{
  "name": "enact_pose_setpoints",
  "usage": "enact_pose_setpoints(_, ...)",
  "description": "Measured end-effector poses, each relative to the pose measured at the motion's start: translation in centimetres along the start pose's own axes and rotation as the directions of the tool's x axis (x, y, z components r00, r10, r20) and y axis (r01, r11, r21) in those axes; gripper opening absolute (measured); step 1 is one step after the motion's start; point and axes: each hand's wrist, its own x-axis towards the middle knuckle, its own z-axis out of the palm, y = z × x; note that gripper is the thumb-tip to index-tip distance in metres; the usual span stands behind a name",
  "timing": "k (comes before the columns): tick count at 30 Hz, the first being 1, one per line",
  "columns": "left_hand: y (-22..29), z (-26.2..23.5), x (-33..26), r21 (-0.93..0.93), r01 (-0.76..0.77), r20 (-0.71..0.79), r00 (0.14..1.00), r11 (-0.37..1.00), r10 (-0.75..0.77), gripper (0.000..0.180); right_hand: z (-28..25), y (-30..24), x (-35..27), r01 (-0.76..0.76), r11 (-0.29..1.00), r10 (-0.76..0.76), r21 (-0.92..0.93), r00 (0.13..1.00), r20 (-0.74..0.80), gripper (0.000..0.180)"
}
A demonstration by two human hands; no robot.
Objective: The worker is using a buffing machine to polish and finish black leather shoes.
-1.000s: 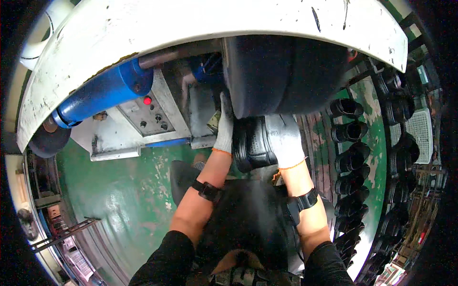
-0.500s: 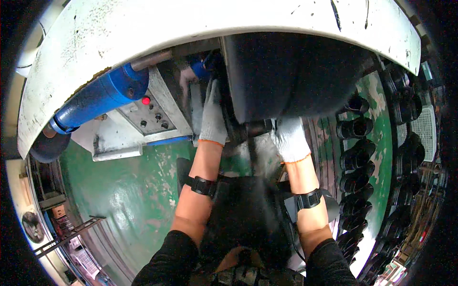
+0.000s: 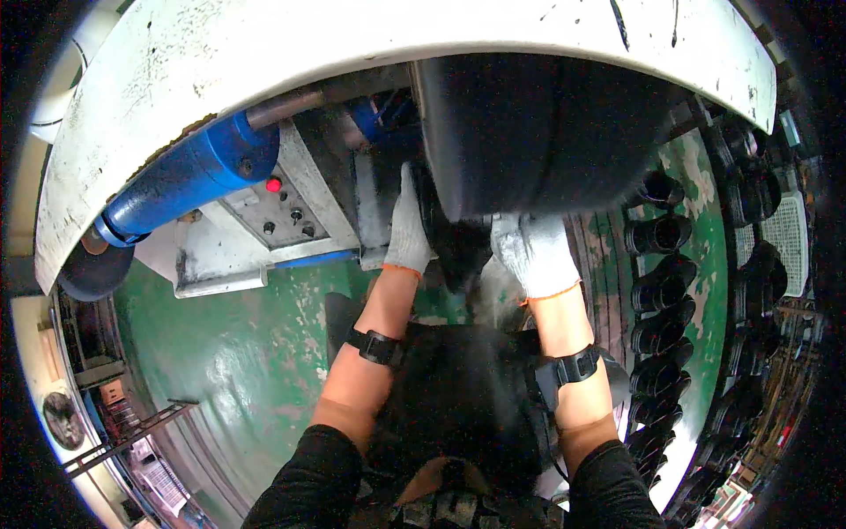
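A blue cylinder and a grey control panel sit at left. The gloved left hand lies flat, fingers together, against a black rubber part under the big dark drum. The gloved right hand grips its right side, fingers hidden. Black tubes line the right.

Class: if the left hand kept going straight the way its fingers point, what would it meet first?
Probably the dark machine housing overhead: the left hand points up along its left edge beside the black part. Depth is unclear.
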Motion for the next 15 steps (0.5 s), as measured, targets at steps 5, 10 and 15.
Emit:
enact_pose_setpoints(5, 6.1, 3.7, -4.1, -0.193, 0.144, -0.169, 0.970, 0.971, -0.178, 0.060, 3.6, 0.5, -0.6, -0.215, 0.722, 0.244, 0.658, 0.969, 0.048, 0.039)
enact_pose_setpoints(10, 8.1, 5.0, -4.8, -0.282, 0.172, -0.080, 0.976, 0.944, -0.202, 0.059, 5.1, 1.5, -1.6, -0.439, 0.252, 0.414, 0.862, 0.854, 0.315, 0.039)
enact_pose_setpoints(15, 1.5, 0.8, -1.0, -0.299, 0.122, 0.223, 0.973, 0.946, -0.055, 0.053, 2.1, -0.2, 1.0, -0.347, -0.304, 0.474, 0.888, 0.753, 0.456, 0.039)
